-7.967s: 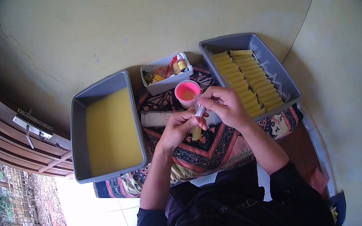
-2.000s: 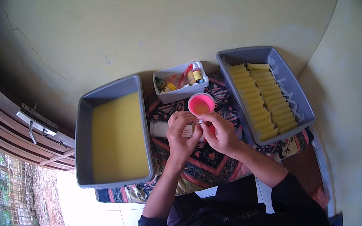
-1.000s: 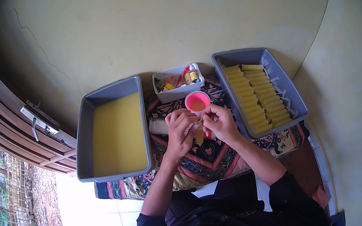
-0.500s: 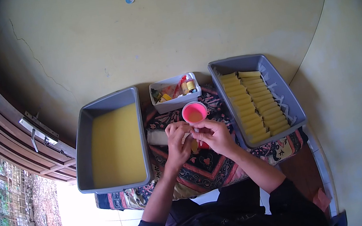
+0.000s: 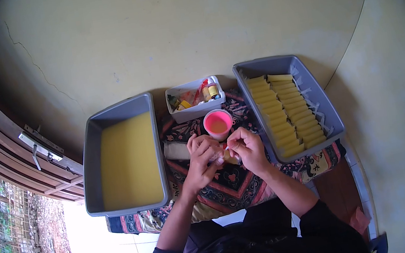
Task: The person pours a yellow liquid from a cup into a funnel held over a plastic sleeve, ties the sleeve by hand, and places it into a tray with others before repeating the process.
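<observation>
Head view, sole view: shows left hand (image 5: 202, 161) and right hand (image 5: 249, 152) raised close together at centre, above a patterned cloth (image 5: 231, 193). Shows right hand with thumb and forefinger pinched together on the pale end of a small yellow packet (image 5: 230, 159), remaining fingers folded. Shows left hand half closed, fingers curled, thumb tip just beside the packet; cannot tell from this angle any firm hold there. Places packet between both sets of fingertips, mostly hidden by them, just in front of a pink-lined cup (image 5: 212, 122) with orange-tinted contents low inside. Shows a pale roll (image 5: 176, 151) on the cloth beside left hand. Shows, behind the cup, a white box (image 5: 200, 111) with small bottles (image 5: 213, 89) and mixed items inside. Shows a grey tub (image 5: 91, 170) at far left, with a level yellow fill (image 5: 131, 164); cannot tell liquid from solid. Shows a second grey tub (image 5: 270, 66) at right, with yellow tubes (image 5: 268, 112) laid in two columns, clear wrapping ends (image 5: 314, 104) along the right-hand side
</observation>
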`<act>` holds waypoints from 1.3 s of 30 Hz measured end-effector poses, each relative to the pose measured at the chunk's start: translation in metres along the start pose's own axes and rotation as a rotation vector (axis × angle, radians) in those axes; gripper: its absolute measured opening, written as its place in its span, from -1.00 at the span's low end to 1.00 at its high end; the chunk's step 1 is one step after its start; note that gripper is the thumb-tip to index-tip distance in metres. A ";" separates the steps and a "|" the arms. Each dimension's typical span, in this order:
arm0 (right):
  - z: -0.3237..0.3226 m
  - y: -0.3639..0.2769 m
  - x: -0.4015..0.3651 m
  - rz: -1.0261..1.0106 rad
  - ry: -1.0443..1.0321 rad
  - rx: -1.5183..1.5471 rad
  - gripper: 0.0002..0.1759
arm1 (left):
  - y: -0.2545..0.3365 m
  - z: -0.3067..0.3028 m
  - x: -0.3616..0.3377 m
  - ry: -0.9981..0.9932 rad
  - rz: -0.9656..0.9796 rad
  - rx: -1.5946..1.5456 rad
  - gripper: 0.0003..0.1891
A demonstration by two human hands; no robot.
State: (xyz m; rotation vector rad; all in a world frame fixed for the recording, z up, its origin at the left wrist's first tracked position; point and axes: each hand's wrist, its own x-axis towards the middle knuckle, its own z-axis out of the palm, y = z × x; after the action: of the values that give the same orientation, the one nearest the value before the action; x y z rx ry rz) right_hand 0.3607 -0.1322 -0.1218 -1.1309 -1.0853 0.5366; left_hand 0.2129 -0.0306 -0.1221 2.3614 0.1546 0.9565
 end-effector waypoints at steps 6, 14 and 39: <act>0.002 -0.006 0.008 0.038 -0.095 0.204 -0.89 | -0.001 0.000 0.007 0.071 -0.025 0.018 -0.81; -0.001 -0.013 -0.006 0.099 -0.073 0.364 -0.83 | 0.005 -0.010 0.007 -0.010 0.032 0.091 -0.77; 0.001 0.005 -0.033 0.154 -0.056 0.187 -0.87 | -0.013 0.008 -0.012 0.066 0.076 0.179 -0.72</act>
State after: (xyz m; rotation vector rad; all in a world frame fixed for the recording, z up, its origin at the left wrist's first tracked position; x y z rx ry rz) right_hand 0.3469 -0.1565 -0.1403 -1.0446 -0.9795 0.7788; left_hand 0.2107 -0.0276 -0.1416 2.5149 0.1835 1.0988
